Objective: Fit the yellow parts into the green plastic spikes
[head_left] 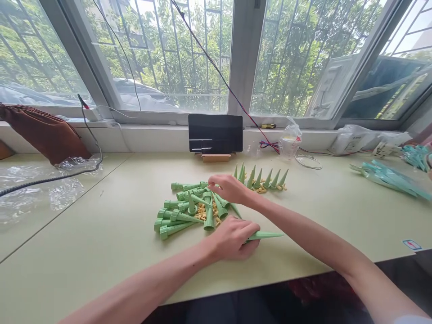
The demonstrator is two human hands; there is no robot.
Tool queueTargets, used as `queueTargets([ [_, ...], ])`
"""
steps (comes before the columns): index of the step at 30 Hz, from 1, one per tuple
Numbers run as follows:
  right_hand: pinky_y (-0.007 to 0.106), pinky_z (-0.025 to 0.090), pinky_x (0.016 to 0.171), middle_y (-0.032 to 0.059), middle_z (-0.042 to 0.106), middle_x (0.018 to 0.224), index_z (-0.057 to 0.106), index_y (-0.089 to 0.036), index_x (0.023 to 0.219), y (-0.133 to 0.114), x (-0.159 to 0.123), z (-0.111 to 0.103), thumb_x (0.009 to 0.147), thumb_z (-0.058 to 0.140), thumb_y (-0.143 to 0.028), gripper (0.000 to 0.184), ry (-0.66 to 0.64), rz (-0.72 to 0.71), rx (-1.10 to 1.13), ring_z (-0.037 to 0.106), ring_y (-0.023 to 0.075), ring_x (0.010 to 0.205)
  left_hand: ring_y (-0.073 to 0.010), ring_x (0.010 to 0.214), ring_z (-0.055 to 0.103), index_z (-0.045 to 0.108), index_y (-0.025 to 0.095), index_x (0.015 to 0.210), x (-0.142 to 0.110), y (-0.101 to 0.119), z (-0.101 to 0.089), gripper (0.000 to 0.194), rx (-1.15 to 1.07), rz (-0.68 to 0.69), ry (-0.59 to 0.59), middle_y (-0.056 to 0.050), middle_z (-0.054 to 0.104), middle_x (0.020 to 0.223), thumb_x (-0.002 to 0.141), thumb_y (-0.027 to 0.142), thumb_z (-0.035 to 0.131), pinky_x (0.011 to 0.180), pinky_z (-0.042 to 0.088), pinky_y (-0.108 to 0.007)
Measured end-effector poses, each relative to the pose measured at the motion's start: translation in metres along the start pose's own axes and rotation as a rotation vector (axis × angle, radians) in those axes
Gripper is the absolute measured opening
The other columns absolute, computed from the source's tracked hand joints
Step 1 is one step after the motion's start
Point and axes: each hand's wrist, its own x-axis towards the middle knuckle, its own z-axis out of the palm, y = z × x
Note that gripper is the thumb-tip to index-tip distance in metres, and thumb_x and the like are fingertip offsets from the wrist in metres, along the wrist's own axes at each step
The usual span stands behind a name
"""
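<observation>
My left hand [236,238] is closed around a green plastic spike [268,235], whose pointed end sticks out to the right; its wide end is hidden in my palm. Farther back, my right hand [227,188] reaches left over a pile of similar green spikes [178,216]. Its fingertips are drawn together beside a ridged green cap [203,184], and whatever lies between them is hidden. Most of the piled spikes lie on their sides, with one cone [191,204] upright. Small yellowish pegs [201,210] are scattered among them.
Behind my right hand, several green cones [266,179] stand upright in a row with more pegs. A black tablet [216,134] leans on a stand at the back. Teal plastic packets [393,177] lie right; a brown bag [47,132] and clear plastic wrap [65,191] lie left.
</observation>
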Motion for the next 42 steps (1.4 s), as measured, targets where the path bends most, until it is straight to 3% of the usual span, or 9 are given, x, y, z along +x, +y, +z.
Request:
queueTargets([
  [7,0.022,0.037,0.058,0.0045,0.067,0.078,0.062,-0.017,0.091,0.038,-0.074,-0.009,0.100,0.042,-0.022,0.023,0.213,0.023,-0.147,0.052,0.0124,0.059,-0.0109,0.048,0.053,0.052,0.020,0.084,0.000,-0.002,0.000,0.007,-0.002,-0.003,-0.040,0.003,0.058,0.060,0.089,0.020,0.046,0.048,0.031,-0.028],
  [12,0.023,0.036,0.056,0.0030,0.064,0.068,0.064,-0.017,0.084,0.055,-0.104,-0.015,0.098,0.044,-0.022,0.025,0.222,0.076,-0.211,0.051,0.0127,0.055,-0.0107,0.048,0.052,0.052,0.020,0.084,0.002,-0.002,0.000,0.008,0.019,-0.040,-0.055,0.003,0.057,0.060,0.089,0.019,0.046,0.049,0.031,-0.027],
  [19,0.024,0.035,0.056,0.0000,0.063,0.062,0.067,-0.018,0.088,0.045,-0.098,-0.017,0.095,0.049,-0.018,0.019,0.112,0.300,-0.238,0.054,0.0142,0.053,-0.0115,0.050,0.051,0.051,0.020,0.080,0.005,-0.003,0.002,0.013,0.033,-0.116,-0.122,0.002,0.056,0.062,0.091,0.019,0.045,0.050,0.032,-0.026],
  [27,0.032,0.053,0.078,0.0105,0.068,0.102,0.063,-0.016,0.114,0.029,-0.093,-0.006,0.095,0.048,-0.017,0.023,0.198,0.190,-0.097,0.067,0.0212,0.089,-0.0122,0.051,0.052,0.054,0.019,0.080,0.004,-0.006,0.005,0.015,0.029,-0.111,-0.125,0.001,0.059,0.062,0.092,0.022,0.045,0.050,0.031,-0.027],
  [32,0.043,0.048,0.105,0.0178,0.054,0.140,0.048,-0.014,0.138,0.023,-0.084,0.007,0.100,0.046,-0.027,0.040,0.097,0.159,-0.033,0.053,0.0275,0.128,-0.0136,0.056,0.057,0.056,0.018,0.086,0.003,-0.007,0.006,0.012,-0.002,-0.068,-0.143,-0.001,0.063,0.068,0.091,0.020,0.046,0.051,0.031,-0.027],
  [42,0.050,0.040,0.112,0.0215,0.049,0.145,0.047,-0.010,0.140,0.036,-0.080,0.016,0.104,0.037,-0.040,0.047,-0.035,0.190,-0.100,0.045,0.0309,0.137,-0.0139,0.059,0.060,0.056,0.018,0.088,0.003,-0.007,0.005,0.011,-0.004,-0.061,-0.172,-0.001,0.065,0.069,0.093,0.021,0.047,0.053,0.032,-0.027],
])
